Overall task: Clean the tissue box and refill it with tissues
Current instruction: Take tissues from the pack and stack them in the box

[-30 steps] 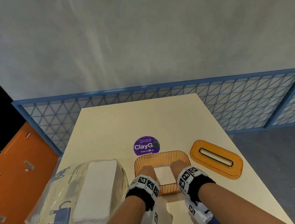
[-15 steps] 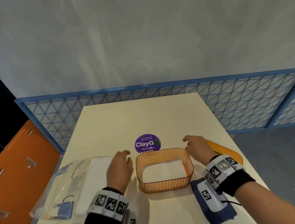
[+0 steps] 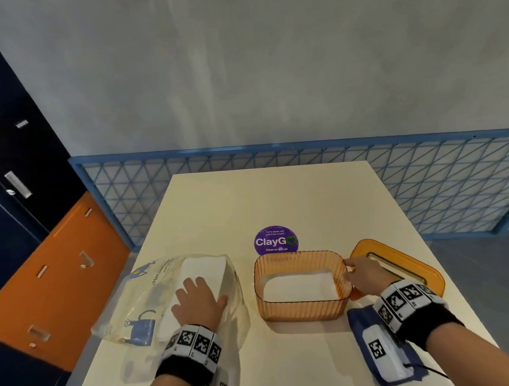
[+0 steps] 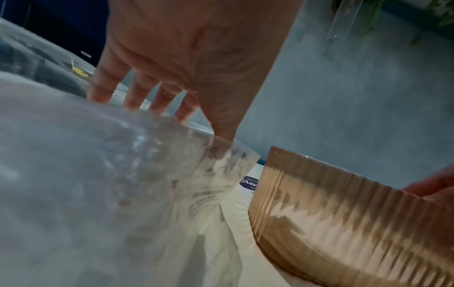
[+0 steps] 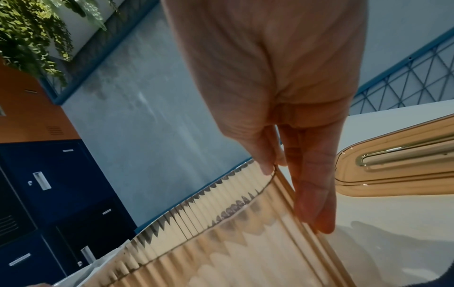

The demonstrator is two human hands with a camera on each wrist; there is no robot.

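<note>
The orange ribbed tissue box (image 3: 302, 309) stands open at the table's middle, a low layer of white tissues (image 3: 298, 286) in its bottom. Its orange slotted lid (image 3: 405, 267) lies flat to the right. My right hand (image 3: 360, 276) pinches the box's right wall (image 5: 221, 242), thumb at the rim and fingers down the outside. Left of the box lies a clear plastic bag (image 3: 140, 302) holding a white tissue stack (image 3: 201, 268). My left hand (image 3: 199, 300) rests flat on that stack with straight, spread fingers (image 4: 137, 93) on the plastic (image 4: 98, 174).
A purple round ClayGo sticker (image 3: 276, 240) sits on the cream table (image 3: 278, 197) just behind the box. A blue mesh fence (image 3: 429, 185) runs behind the table. Orange and navy lockers (image 3: 55, 269) stand off the left edge.
Both hands came out of the box. The left hand moved left onto the bagged tissues. The right hand moved to the box's right wall and pinched it.
</note>
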